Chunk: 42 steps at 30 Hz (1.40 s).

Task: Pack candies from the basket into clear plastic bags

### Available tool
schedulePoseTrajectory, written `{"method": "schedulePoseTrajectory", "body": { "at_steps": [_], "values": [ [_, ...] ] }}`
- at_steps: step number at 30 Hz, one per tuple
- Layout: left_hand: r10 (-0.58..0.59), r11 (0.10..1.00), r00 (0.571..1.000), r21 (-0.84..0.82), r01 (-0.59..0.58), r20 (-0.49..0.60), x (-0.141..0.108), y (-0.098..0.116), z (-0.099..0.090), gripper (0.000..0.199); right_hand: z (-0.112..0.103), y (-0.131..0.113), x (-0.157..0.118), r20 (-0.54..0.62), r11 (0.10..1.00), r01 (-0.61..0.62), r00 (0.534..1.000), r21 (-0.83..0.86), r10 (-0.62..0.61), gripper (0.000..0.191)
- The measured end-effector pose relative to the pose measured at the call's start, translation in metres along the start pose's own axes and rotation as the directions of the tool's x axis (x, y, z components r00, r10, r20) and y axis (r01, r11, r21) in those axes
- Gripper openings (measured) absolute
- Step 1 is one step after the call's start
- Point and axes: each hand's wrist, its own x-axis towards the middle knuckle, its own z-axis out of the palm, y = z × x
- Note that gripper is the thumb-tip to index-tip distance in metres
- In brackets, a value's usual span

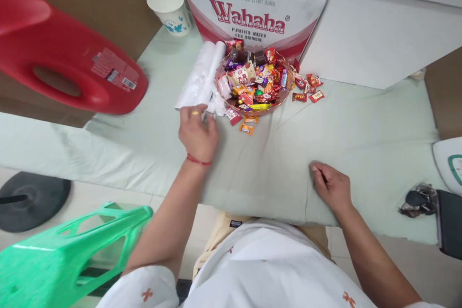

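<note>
My left hand point(198, 131), with a ring and a red cord at the wrist, is at the near end of white plastic rolls point(200, 74). Its fingers are bent, with a gap between thumb and forefinger; whether the fingertips touch the plastic is unclear. Crumpled clear plastic point(217, 105) lies just beyond the thumb. Right of the rolls stands a glass bowl point(279, 106) heaped with wrapped candies point(258, 79). Orange-wrapped candies point(247, 128) lie in front of it. Resting on the cloth at the right, my right hand point(332, 186) is closed in a loose fist, holding nothing visible.
A Wahaha carton point(252, 9) stands behind the bowl, with a paper cup point(169, 12) to its left. More candies point(308, 87) lie right of the bowl. A red jug point(72, 57) is at left, a green stool point(75, 250) below, keys point(418, 200) at right.
</note>
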Motion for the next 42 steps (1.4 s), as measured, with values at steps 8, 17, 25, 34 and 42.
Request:
{"method": "schedulePoseTrajectory", "body": {
  "at_steps": [8,17,25,34,42],
  "values": [
    [0.063,0.996,0.996,0.056,-0.067,0.063,0.028,-0.012,0.009,0.005,0.002,-0.002,0.0,-0.02,1.0,0.002,1.0,-0.007,-0.003,0.033],
    [-0.083,0.563,0.865,-0.693,0.451,0.496,-0.061,0.039,-0.033,0.035,-0.009,-0.022,0.0,0.002,0.932,-0.174,0.983,0.317,0.183,0.028],
    [0.399,0.421,0.347,-0.506,0.753,0.849,-0.075,0.102,0.023,0.047,-0.003,-0.058,0.069,0.297,0.493,-0.256,0.955,0.832,-0.005,0.038],
    [0.448,0.546,0.382,-0.586,0.6,0.808,-0.07,0.084,0.038,0.042,0.019,-0.043,0.073,0.412,0.415,-0.384,0.911,0.825,0.025,0.036],
    [0.389,0.367,0.38,-0.519,0.771,0.839,-0.069,0.089,0.043,0.045,0.022,-0.045,0.076,0.42,0.307,-0.409,0.907,0.859,0.036,0.041]
  ]
}}
